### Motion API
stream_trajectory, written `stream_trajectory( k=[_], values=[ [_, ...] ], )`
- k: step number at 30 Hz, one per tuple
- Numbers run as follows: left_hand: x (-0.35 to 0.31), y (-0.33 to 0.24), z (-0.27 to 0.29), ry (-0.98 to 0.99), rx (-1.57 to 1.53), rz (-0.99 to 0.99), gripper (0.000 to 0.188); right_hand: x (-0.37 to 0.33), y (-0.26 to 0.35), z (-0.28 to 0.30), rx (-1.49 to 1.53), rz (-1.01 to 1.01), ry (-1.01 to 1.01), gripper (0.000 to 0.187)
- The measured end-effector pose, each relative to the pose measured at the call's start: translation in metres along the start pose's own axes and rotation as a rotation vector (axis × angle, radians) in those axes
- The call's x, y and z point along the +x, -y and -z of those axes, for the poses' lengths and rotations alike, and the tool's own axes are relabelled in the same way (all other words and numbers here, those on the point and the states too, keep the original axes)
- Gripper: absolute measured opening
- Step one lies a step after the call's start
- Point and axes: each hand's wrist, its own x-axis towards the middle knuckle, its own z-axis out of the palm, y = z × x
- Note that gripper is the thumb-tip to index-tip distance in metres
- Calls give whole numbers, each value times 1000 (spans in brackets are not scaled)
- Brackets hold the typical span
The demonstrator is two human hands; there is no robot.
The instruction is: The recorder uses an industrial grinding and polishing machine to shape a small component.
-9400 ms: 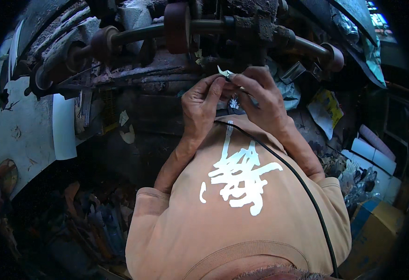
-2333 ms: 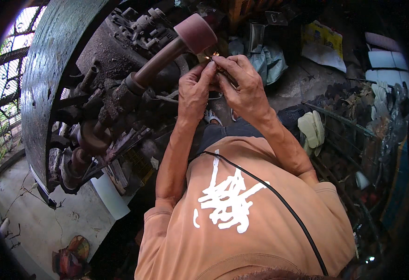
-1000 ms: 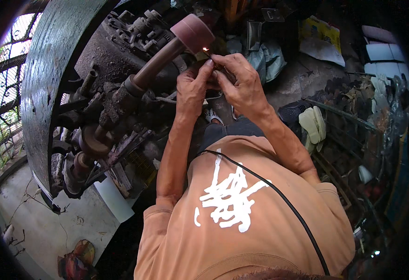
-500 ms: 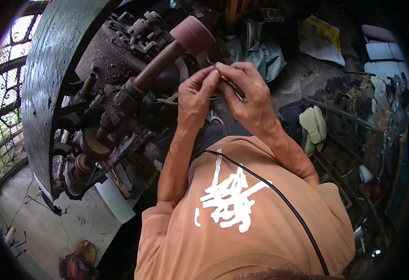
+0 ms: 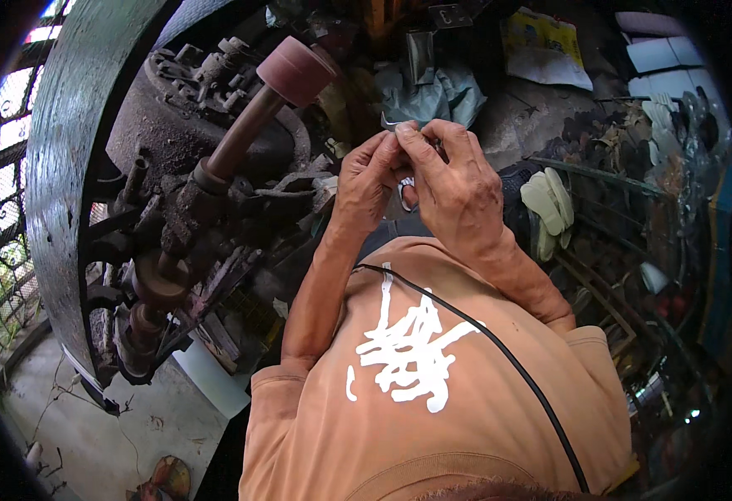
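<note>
My left hand (image 5: 367, 182) and my right hand (image 5: 459, 185) meet in front of my body, thumbs and fingertips pinched together. A small, thin, curved piece of shiny metal (image 5: 389, 123) sticks up from between the fingertips. The rest of it is hidden by the fingers, so its exact kind does not show. To the left of the hands, apart from them, is a pinkish cylindrical grinding wheel (image 5: 296, 72) on the end of a brown shaft (image 5: 247, 134).
The shaft belongs to a rusty machine (image 5: 186, 200) on the left, beside a large dark curved rim (image 5: 61, 184). Grey-green plastic sheeting (image 5: 441, 96) and a yellow-and-white sack (image 5: 549, 54) lie ahead. Pale gloves (image 5: 547, 204) rest among clutter on the right.
Both hands now sit farther from the grinding wheel. The right hand has turned, showing more of its back, and more of the curved metal piece shows above the fingertips. The whole view has shifted slightly.
</note>
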Motion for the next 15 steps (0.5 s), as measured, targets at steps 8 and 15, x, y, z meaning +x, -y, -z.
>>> stream_trajectory(
  k=[8,15],
  values=[
    [5,6,-1,4,-55,-2,36,-1,-7,1,-54,31,43,40],
    [4,-20,9,-269,238,-61,30,21,-17,-37,517,-108,96,32]
  ],
)
